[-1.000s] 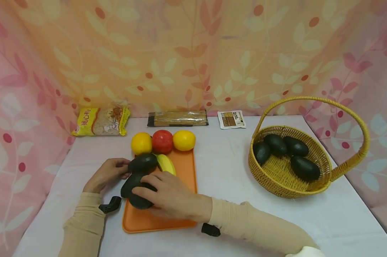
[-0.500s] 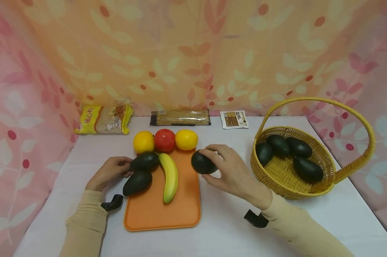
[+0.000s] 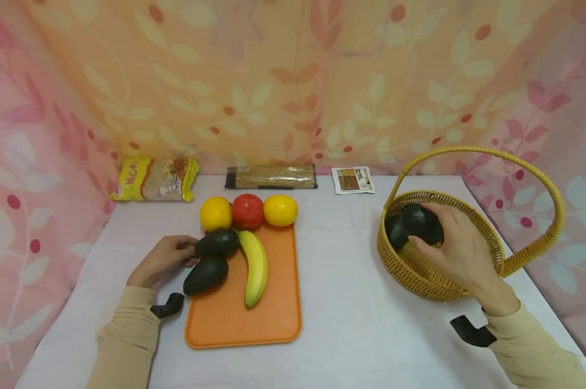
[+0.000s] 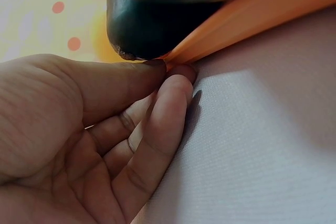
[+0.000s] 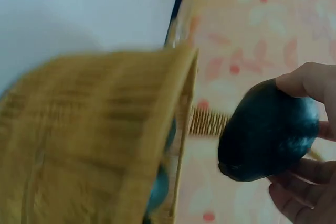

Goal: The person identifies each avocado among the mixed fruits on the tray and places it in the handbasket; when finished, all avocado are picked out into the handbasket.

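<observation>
In the head view my right hand (image 3: 460, 251) grips a dark green avocado (image 3: 419, 222) over the yellow wicker basket (image 3: 412, 281). The right wrist view shows that avocado (image 5: 270, 135) between thumb and fingers, above the basket's rim. Other avocados lie in the basket, mostly hidden by the hand. On the left, my left hand (image 3: 164, 260) pinches the left edge of the orange tray (image 3: 244, 329), as the left wrist view shows at the tray's edge (image 4: 210, 40). Two avocados (image 3: 206, 275) lie at the tray's left side, beside a banana (image 3: 256, 270).
An orange (image 3: 215, 214), a red round fruit (image 3: 247, 211) and a lemon (image 3: 280, 210) line the tray's far end. Behind stand a yellow food bag (image 3: 154, 180), a flat pack of noodles (image 3: 271, 177) and a small sachet (image 3: 352, 180). The basket's tall handle (image 3: 541, 186) arches over its right side.
My right hand has lifted an avocado from the tray and carried it right, over the basket, uncovering the banana. My left hand has stayed at the tray's edge.
</observation>
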The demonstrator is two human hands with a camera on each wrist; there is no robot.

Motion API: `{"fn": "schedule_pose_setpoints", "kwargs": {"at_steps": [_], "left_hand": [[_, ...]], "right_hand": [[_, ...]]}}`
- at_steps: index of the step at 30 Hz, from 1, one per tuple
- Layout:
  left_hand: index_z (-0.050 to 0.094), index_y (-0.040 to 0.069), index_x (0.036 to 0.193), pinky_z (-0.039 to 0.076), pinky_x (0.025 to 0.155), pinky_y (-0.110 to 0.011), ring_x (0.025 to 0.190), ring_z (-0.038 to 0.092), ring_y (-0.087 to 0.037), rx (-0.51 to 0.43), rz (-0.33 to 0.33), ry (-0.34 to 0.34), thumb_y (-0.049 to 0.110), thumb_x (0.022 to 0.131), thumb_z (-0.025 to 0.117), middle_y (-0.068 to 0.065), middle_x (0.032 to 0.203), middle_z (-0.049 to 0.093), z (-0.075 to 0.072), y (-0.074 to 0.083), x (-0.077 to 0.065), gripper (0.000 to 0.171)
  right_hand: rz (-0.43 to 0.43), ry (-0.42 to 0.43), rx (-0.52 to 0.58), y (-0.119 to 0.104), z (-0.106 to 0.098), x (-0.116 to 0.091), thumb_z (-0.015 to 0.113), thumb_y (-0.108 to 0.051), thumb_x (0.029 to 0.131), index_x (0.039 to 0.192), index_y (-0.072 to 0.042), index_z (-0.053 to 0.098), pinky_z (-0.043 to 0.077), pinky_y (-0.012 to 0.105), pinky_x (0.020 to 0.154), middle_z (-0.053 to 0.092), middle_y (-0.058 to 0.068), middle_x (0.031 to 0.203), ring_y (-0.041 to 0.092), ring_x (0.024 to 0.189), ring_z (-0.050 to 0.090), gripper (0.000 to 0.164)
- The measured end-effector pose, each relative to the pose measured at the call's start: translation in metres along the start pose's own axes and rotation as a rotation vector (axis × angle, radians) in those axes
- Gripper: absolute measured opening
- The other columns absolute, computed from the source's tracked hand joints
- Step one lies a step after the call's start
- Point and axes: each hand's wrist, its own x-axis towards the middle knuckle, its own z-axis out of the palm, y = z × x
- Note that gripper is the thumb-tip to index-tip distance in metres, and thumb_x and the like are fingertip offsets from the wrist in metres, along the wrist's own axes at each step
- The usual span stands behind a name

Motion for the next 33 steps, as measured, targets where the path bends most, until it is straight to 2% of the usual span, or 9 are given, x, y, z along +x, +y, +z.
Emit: {"fn": "schedule_pose_setpoints", "kwargs": {"at_steps": [2, 5, 9, 12, 15, 18, 21, 28, 33], "left_hand": [[0.058, -0.012, 0.120, 0.054, 0.068, -0.021, 0.072, 0.061, -0.006, -0.001, -0.002, 0.003, 0.010, 0.096, 0.054, -0.006, 0.087, 0.067, 0.000, -0.001, 0.000, 0.032], [0.058, -0.011, 0.120, 0.054, 0.067, -0.021, 0.071, 0.061, -0.006, -0.001, -0.002, 0.007, 0.010, 0.096, 0.055, -0.006, 0.087, 0.068, 0.000, -0.002, 0.001, 0.032], [0.058, -0.012, 0.120, 0.055, 0.067, -0.022, 0.072, 0.062, -0.006, -0.017, 0.005, 0.006, 0.010, 0.096, 0.055, -0.007, 0.091, 0.069, 0.001, -0.003, 0.002, 0.033], [0.057, -0.013, 0.121, 0.055, 0.068, -0.022, 0.073, 0.062, -0.006, -0.032, 0.003, 0.002, 0.009, 0.096, 0.054, -0.009, 0.093, 0.069, 0.001, -0.004, 0.003, 0.033], [0.057, -0.013, 0.122, 0.055, 0.068, -0.022, 0.073, 0.062, -0.006, -0.035, -0.015, 0.007, 0.008, 0.096, 0.053, -0.008, 0.092, 0.068, 0.001, -0.004, 0.002, 0.033], [0.057, -0.013, 0.122, 0.056, 0.068, -0.022, 0.073, 0.063, -0.006, -0.031, -0.027, 0.009, 0.008, 0.096, 0.053, -0.008, 0.092, 0.068, 0.001, -0.004, 0.002, 0.033], [0.058, -0.012, 0.120, 0.056, 0.068, -0.022, 0.073, 0.063, -0.006, -0.032, -0.028, 0.012, 0.008, 0.096, 0.053, -0.008, 0.093, 0.069, 0.002, -0.004, 0.002, 0.032], [0.058, -0.011, 0.120, 0.055, 0.068, -0.022, 0.073, 0.063, -0.006, -0.023, -0.028, 0.015, 0.009, 0.096, 0.054, -0.007, 0.091, 0.068, 0.001, -0.004, 0.002, 0.032], [0.058, -0.011, 0.120, 0.055, 0.068, -0.021, 0.073, 0.062, -0.006, -0.034, -0.029, 0.010, 0.009, 0.096, 0.054, -0.006, 0.091, 0.068, 0.001, -0.004, 0.002, 0.031]], "right_hand": [[0.058, -0.050, -0.033, 0.010, -0.006, -0.003, 0.083, -0.017, 0.070, 0.133, -0.002, 0.049, 0.044, 0.062, 0.089, 0.058, 0.025, 0.121, 0.043, 0.109, 0.054, 0.073], [0.135, -0.175, -0.085, 0.022, -0.010, -0.008, 0.081, -0.025, 0.075, 0.134, -0.001, 0.047, 0.046, 0.065, 0.086, 0.058, 0.030, 0.121, 0.047, 0.106, 0.056, 0.073], [0.200, -0.341, -0.098, 0.030, -0.006, -0.013, 0.079, -0.034, 0.078, 0.133, 0.001, 0.045, 0.049, 0.065, 0.080, 0.061, 0.033, 0.117, 0.048, 0.100, 0.060, 0.073], [0.219, -0.414, -0.094, 0.032, 0.000, -0.014, 0.079, -0.036, 0.078, 0.131, 0.001, 0.045, 0.051, 0.064, 0.077, 0.062, 0.032, 0.115, 0.046, 0.097, 0.062, 0.073], [0.233, -0.458, -0.084, 0.032, 0.005, -0.014, 0.079, -0.038, 0.078, 0.128, 0.000, 0.045, 0.053, 0.058, 0.071, 0.065, 0.028, 0.107, 0.037, 0.087, 0.063, 0.072], [0.245, -0.504, -0.074, 0.032, 0.010, -0.014, 0.079, -0.039, 0.078, 0.126, -0.003, 0.044, 0.052, 0.047, 0.062, 0.065, 0.017, 0.090, 0.026, 0.074, 0.058, 0.069], [0.250, -0.538, -0.073, 0.032, 0.015, -0.015, 0.079, -0.039, 0.078, 0.124, -0.004, 0.044, 0.049, 0.042, 0.060, 0.063, 0.009, 0.081, 0.021, 0.070, 0.055, 0.068], [0.212, -0.561, -0.023, 0.032, 0.023, -0.019, 0.079, -0.030, 0.079, 0.119, -0.003, 0.048, 0.055, 0.052, 0.074, 0.067, 0.019, 0.100, 0.022, 0.078, 0.061, 0.057], [0.183, -0.570, -0.006, 0.031, 0.023, -0.018, 0.078, -0.026, 0.080, 0.119, -0.003, 0.049, 0.056, 0.052, 0.075, 0.068, 0.018, 0.099, 0.021, 0.077, 0.062, 0.053]]}}
